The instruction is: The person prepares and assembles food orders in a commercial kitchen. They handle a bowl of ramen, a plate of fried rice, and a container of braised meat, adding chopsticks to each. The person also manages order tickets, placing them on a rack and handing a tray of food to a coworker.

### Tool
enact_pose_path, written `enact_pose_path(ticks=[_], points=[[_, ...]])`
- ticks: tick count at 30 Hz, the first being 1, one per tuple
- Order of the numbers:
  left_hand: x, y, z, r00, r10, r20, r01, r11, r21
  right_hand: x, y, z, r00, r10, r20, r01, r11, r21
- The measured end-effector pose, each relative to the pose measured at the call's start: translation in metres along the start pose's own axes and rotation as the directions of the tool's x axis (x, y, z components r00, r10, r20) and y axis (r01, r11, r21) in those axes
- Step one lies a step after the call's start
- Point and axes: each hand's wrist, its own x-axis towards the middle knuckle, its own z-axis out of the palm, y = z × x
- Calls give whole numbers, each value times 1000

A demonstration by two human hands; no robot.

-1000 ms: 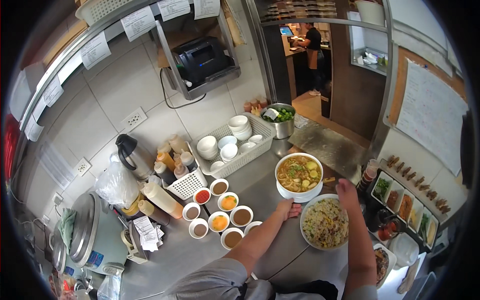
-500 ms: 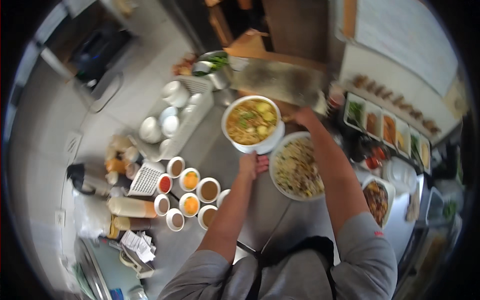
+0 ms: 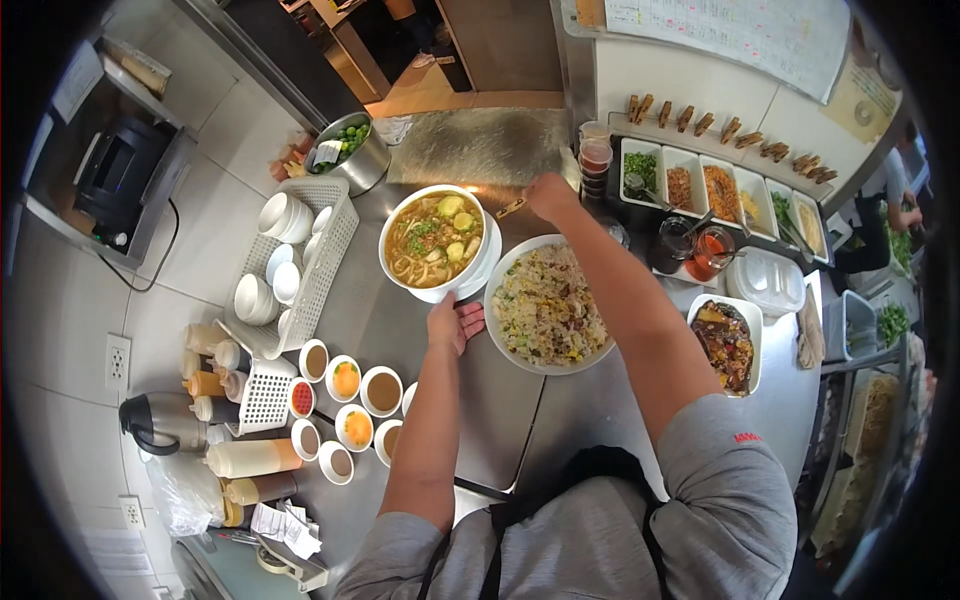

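Observation:
A white bowl of noodle soup (image 3: 432, 238) with round pale-green slices stands on a white plate (image 3: 484, 268). My left hand (image 3: 458, 322) is at the plate's near edge, palm turned up and fingers stretched out; whether it touches the rim I cannot tell. Beyond the bowl's right side, my right hand (image 3: 548, 197) is closed on a small wooden clothespin (image 3: 511, 207). Close below my right forearm sits a large plate of fried rice (image 3: 550, 305), partly covered by the arm.
Left stand small sauce cups (image 3: 381, 391), a basket of white bowls (image 3: 345, 225), squeeze bottles (image 3: 255, 459) and a steel pot (image 3: 360, 160). Right are topping trays (image 3: 680, 188), sauce jars (image 3: 708, 250), a dark-sauced dish (image 3: 724, 345) and a lidded container (image 3: 768, 280). Clothespins (image 3: 705, 124) line the wall.
The view has swung and sharpened, so the counter things appear further left. My left hand stays by the plate's near edge; my right hand remains beyond the bowl's right side.

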Motion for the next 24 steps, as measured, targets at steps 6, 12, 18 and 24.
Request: enact_pose_path(ticks=[6,12,18,24], points=[[-68,-37,20,956,-63,286,-53,922,383,-51,1,-92,994,-110,-4,108,972,209],[-110,-69,25,953,-58,297,-50,938,344,-87,0,-118,997,17,76,-55,843,535],[-173,-122,3,981,81,177,-102,988,116,-133,-3,-141,963,-238,127,121,801,586],[-257,-164,-69,986,142,82,-138,989,-54,-191,-6,-204,969,-112,219,-65,744,665]])
